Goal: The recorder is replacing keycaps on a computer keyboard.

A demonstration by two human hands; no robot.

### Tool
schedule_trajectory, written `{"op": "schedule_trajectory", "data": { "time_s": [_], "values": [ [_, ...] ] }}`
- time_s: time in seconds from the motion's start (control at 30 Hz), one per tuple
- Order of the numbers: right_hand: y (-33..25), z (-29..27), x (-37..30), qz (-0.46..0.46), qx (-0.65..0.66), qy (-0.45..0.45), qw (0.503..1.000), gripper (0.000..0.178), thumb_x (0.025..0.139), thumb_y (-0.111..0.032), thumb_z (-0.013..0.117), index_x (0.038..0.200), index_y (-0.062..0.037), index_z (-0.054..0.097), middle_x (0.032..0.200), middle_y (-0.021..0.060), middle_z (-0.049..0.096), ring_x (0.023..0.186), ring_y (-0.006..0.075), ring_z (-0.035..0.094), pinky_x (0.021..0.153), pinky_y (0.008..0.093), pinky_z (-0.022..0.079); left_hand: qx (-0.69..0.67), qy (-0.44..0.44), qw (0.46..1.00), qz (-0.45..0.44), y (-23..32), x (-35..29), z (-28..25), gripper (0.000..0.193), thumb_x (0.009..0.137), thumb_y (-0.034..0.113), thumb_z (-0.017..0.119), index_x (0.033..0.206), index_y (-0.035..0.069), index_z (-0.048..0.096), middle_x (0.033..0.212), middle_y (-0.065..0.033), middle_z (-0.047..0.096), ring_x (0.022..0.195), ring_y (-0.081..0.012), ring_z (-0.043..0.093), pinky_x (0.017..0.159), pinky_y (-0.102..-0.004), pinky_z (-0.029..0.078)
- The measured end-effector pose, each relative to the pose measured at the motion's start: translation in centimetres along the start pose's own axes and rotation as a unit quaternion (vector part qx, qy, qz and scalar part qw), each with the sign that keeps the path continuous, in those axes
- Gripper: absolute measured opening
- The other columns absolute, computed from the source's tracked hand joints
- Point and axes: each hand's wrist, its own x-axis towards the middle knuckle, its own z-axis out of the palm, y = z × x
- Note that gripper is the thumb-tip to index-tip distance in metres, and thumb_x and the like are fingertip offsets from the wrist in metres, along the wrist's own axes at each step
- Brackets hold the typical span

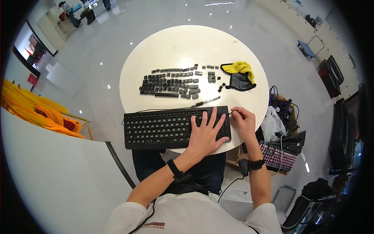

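Observation:
A black keyboard (pixel 157 128) with its keycaps off lies along the near edge of the round table. Flat on its right part rests my left hand (pixel 204 134), fingers spread. My right hand (pixel 243 123) is beside the keyboard's upper right corner, thumb and fingertips pinched together. A thin dark bit shows at those fingertips, too small to name. Just beyond the keyboard lies a black and clear pen (pixel 206 101). Loose black keycaps (pixel 167 84) sit in rows farther back. To their right is a crumpled yellow and grey cloth (pixel 239 76).
The round white table (pixel 187 43) stands in front of me. By its right side are a bundle of cables (pixel 278 101), a white plastic bag (pixel 272 124) and a keyboard with pink keys (pixel 278 156). A white surface (pixel 58 167) is at left. A person (pixel 70 15) stands far off.

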Motion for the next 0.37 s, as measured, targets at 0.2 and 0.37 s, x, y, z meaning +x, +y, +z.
{"op": "schedule_trajectory", "data": {
  "time_s": [0.2, 0.37],
  "values": [
    [-0.4, -0.5, 1.3, 0.075, 0.044, -0.031, 0.996, 0.014, 0.110, -0.002, 0.071, 0.117, 0.0045, 0.081, 0.089, 0.0009, 0.073, 0.074, 0.0072, 0.062, 0.068, 0.0255, 0.052, 0.031, 0.030, 0.999, 0.006, -0.1, 0.4, 0.5, 0.093, 0.102, 0.078, 0.065, 0.177, 0.025, 0.049, 0.183, -0.0168, 0.041, 0.149, -0.0420, 0.051, 0.118, -0.0719, 0.035],
    [-0.5, -0.3, 2.4, 0.076, 0.076, -0.026, 0.994, 0.013, 0.113, -0.003, 0.069, 0.114, 0.0005, 0.081, 0.089, 0.0004, 0.073, 0.074, 0.0077, 0.063, 0.067, 0.0251, 0.051, 0.021, -0.005, 1.000, 0.002, -0.3, 0.3, 0.4, 0.097, 0.102, 0.080, 0.064, 0.181, 0.026, 0.043, 0.186, -0.0190, 0.036, 0.153, -0.0447, 0.049, 0.121, -0.0755, 0.031]
  ]
}}
